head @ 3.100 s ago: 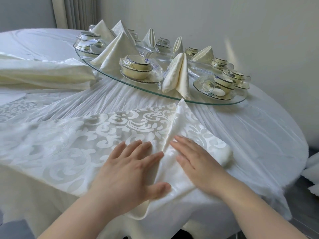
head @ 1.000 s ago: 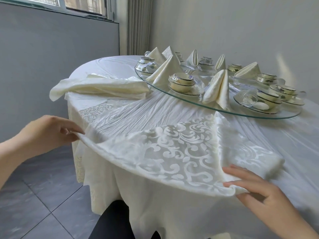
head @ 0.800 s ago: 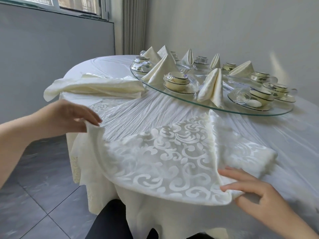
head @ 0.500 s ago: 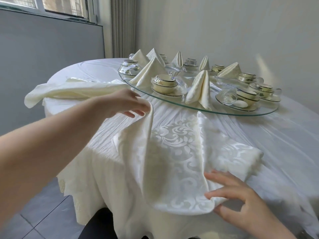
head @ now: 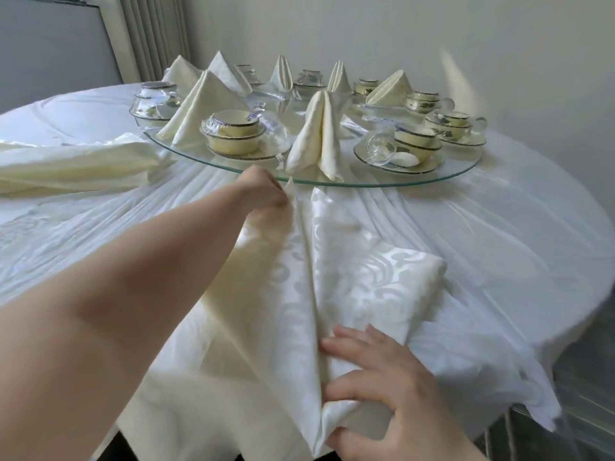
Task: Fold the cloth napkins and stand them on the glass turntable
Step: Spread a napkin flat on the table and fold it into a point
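Atop white-draped table [head: 499,244] sits glass turntable [head: 382,183]; curtain [head: 149,34], probably, behind.

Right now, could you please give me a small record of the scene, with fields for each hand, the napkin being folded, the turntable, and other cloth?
left hand: pinches the far corner of the napkin, close to the glass turntable
right hand: holds the napkin's near corner between thumb and fingers
napkin state: patterned, partly folded, lying on the table
on the turntable: several folded napkins standing upright, among bowls and cups
other cloth: loose cream cloths lying left of the turntable
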The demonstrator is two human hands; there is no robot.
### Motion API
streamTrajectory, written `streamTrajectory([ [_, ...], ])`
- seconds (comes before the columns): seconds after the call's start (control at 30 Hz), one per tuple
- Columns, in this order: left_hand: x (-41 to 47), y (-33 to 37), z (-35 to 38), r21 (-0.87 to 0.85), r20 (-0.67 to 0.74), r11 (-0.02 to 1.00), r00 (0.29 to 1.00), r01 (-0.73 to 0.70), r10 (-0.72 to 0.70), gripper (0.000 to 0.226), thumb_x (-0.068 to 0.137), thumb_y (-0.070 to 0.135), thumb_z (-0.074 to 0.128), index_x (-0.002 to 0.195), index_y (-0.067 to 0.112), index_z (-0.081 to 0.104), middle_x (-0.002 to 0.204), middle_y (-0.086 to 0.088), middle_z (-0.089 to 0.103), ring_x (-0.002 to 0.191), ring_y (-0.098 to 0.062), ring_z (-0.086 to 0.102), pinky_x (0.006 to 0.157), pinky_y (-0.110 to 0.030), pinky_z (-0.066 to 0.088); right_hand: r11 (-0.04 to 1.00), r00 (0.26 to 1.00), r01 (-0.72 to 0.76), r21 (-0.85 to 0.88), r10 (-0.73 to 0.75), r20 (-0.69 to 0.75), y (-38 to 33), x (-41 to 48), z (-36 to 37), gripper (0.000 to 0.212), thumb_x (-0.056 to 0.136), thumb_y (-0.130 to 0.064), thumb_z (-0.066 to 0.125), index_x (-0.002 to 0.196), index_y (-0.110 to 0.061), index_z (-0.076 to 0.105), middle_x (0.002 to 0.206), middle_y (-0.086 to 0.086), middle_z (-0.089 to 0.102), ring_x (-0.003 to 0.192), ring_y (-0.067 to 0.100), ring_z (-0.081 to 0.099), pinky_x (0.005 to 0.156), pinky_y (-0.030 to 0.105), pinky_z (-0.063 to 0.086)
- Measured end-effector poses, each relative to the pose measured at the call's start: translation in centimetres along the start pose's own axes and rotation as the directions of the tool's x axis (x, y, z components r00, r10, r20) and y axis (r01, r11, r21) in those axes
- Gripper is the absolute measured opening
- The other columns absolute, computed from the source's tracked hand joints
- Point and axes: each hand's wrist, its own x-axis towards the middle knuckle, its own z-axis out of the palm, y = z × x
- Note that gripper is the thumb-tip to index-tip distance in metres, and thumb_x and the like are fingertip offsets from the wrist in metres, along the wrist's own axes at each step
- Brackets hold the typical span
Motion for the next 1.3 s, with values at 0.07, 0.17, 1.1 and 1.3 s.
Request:
streamTrajectory([
  [0.07,0.4,0.3,0.6,-0.010,-0.011,1.000,1.000,-0.019,0.019,0.008,0.081,0.013,0.065,0.089,0.012,0.064,0.064,0.001,0.048,0.072,-0.020,0.049,0.059,-0.025,0.038,1.000,1.000,0.014,0.006,-0.014,0.006,0.2,-0.1,0.1,0.026,0.080,-0.060,0.048,0.083,-0.037,0.058,0.114,-0.016,0.058,0.115,-0.006,0.050,0.104,0.015,0.030],
  [0.17,0.6,0.7,1.2,0.012,-0.012,0.997,0.997,-0.072,0.072,0.018,0.083,0.015,0.066,0.098,0.007,0.066,0.066,0.001,0.048,0.063,-0.017,0.046,0.052,-0.022,0.034,1.000,1.000,0.016,0.010,-0.016,0.008,0.3,-0.1,0.1,0.040,0.083,-0.067,0.035,0.082,-0.036,0.060,0.113,-0.016,0.059,0.116,-0.003,0.050,0.104,0.016,0.030],
  [1.1,-17.3,-4.3,-0.9,0.446,0.243,0.731,0.856,-0.517,0.457,0.105,0.049,0.088,-0.013,0.141,0.044,0.010,0.144,0.026,0.005,0.132,0.010,0.001,0.100,-0.005,-0.007,0.992,0.990,-0.103,0.075,0.095,0.106,-0.8,-0.1,-0.9,0.038,0.061,-0.051,0.059,0.096,-0.037,0.058,0.124,-0.019,0.054,0.121,-0.005,0.044,0.107,0.014,0.021],
  [1.3,-19.0,-6.2,1.7,0.406,0.167,0.747,0.846,-0.526,0.506,0.089,0.079,0.070,-0.011,0.141,0.026,0.034,0.146,0.010,0.032,0.136,-0.001,0.020,0.102,-0.014,-0.003,0.810,0.914,-0.404,0.425,0.339,0.223,-1.9,0.7,-2.5,0.053,0.062,-0.075,0.055,0.097,-0.037,0.065,0.112,-0.032,0.058,0.110,-0.014,0.049,0.091,0.001,0.031],
])
